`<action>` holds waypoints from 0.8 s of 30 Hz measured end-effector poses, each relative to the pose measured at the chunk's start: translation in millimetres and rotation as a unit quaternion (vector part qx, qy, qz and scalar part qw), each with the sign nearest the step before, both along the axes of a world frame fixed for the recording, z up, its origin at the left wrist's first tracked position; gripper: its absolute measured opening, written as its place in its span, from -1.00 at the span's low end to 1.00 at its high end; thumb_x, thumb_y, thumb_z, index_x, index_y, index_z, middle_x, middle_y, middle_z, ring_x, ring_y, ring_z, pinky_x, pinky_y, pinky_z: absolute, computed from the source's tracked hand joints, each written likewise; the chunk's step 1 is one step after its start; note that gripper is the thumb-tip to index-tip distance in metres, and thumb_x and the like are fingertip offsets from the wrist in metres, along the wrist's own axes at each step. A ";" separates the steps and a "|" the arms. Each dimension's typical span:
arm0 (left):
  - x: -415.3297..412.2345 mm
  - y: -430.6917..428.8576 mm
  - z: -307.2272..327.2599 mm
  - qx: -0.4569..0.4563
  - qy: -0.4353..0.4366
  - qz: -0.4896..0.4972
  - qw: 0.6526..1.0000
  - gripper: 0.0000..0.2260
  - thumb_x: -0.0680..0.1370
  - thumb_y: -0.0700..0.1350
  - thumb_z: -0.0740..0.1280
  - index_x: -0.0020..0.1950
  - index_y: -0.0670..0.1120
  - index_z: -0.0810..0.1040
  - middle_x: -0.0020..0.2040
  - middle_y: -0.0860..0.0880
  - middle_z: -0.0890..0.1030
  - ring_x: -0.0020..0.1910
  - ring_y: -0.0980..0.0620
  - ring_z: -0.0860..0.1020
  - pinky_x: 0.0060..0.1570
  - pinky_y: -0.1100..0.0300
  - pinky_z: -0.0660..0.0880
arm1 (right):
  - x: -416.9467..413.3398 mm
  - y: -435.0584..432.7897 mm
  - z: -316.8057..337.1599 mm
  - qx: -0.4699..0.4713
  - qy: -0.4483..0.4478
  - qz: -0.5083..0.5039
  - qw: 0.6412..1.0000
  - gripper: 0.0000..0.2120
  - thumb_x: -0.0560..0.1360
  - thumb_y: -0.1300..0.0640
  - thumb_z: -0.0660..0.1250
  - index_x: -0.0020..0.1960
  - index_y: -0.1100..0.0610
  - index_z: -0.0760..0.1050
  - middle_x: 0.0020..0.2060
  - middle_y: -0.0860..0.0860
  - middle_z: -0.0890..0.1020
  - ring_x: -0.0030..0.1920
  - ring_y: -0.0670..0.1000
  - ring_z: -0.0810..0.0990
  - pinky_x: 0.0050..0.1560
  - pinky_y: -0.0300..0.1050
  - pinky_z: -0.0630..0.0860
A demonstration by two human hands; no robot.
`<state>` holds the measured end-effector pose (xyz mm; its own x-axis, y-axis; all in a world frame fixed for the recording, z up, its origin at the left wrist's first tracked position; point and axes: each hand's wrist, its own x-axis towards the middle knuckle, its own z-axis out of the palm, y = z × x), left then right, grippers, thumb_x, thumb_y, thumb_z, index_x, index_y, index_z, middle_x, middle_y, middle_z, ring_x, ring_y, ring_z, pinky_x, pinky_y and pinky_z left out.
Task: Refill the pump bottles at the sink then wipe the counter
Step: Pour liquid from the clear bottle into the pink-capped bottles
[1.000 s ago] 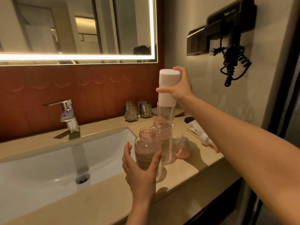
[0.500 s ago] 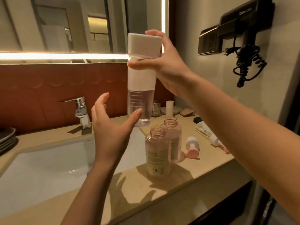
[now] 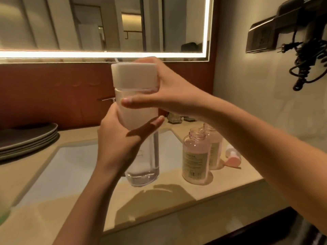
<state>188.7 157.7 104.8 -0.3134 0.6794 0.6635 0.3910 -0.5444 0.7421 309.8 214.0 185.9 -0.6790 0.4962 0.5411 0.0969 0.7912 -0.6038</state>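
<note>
A stack of grey plates (image 3: 28,138) sits on the beige counter (image 3: 159,200) at the left of the white sink (image 3: 70,165). At the right of the basin stand two pink pump bottles, both upright with open necks: the front pump bottle (image 3: 195,156) near the counter's edge and the rear pump bottle (image 3: 215,147) just behind it, touching or nearly so. A pink pump head (image 3: 233,157) lies on its side just beside them. Small glass holders (image 3: 174,119) stand at the back wall, partly hidden by the right forearm. A lit mirror (image 3: 106,23) hangs above, and a dark hair dryer (image 3: 300,23) with a coiled cord (image 3: 307,68) is mounted on the right wall. The tall refill bottle (image 3: 146,156) is held upright in the air over the sink's right half, and it covers nearly all of the faucet (image 3: 106,99), of which only the lever tip shows. Its lower part is clear, with a little liquid at the bottom; its upper part is white. The left hand (image 3: 118,138) comes up from below and wraps the bottle's middle, fingers behind and thumb curled across the front. The right hand (image 3: 169,92) reaches in from the right and grips the white cap (image 3: 134,76), fingers curled round its far side and thumb laid across the front just under the cap.
</note>
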 end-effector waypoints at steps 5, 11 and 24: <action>5.7 -6.6 -25.4 -0.054 0.067 0.148 0.985 -0.33 0.14 0.37 0.36 0.13 0.08 0.35 -0.06 0.15 0.50 -0.10 0.12 0.53 -0.27 0.26 0.56 | 8.2 -15.7 14.4 0.134 -0.209 -0.130 0.960 -0.43 0.46 -0.31 0.14 0.16 0.15 0.47 -0.06 -0.02 0.55 -0.11 -0.05 0.55 -0.26 -0.33 0.43; 19.2 -7.0 -33.3 -0.058 0.179 0.261 0.947 -0.29 0.27 0.29 0.44 0.28 -0.04 0.35 -0.08 0.09 0.41 -0.16 0.03 0.43 -0.23 0.15 0.49 | -13.0 -19.4 9.9 0.225 -0.263 -0.269 0.899 -0.44 0.51 -0.37 -0.09 -0.37 0.04 0.29 -0.37 -0.06 0.42 -0.35 -0.11 0.41 -0.40 -0.27 0.22; 1.3 -13.3 -32.1 -0.104 0.055 -0.017 0.993 -0.41 0.11 0.26 0.55 0.05 0.21 0.42 -0.08 0.16 0.55 -0.08 0.15 0.55 -0.26 0.27 0.57 | 8.9 7.7 -0.4 0.203 -0.137 -0.010 0.970 -0.64 0.44 -0.24 0.15 0.05 -0.02 0.47 -0.09 -0.15 0.53 -0.11 -0.22 0.49 -0.20 -0.44 0.41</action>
<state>190.0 144.4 72.7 -0.2201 0.8141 0.5373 0.4602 -0.3990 0.7931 318.7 221.7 185.4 -0.8172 0.2952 0.4951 0.2280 0.9544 -0.1927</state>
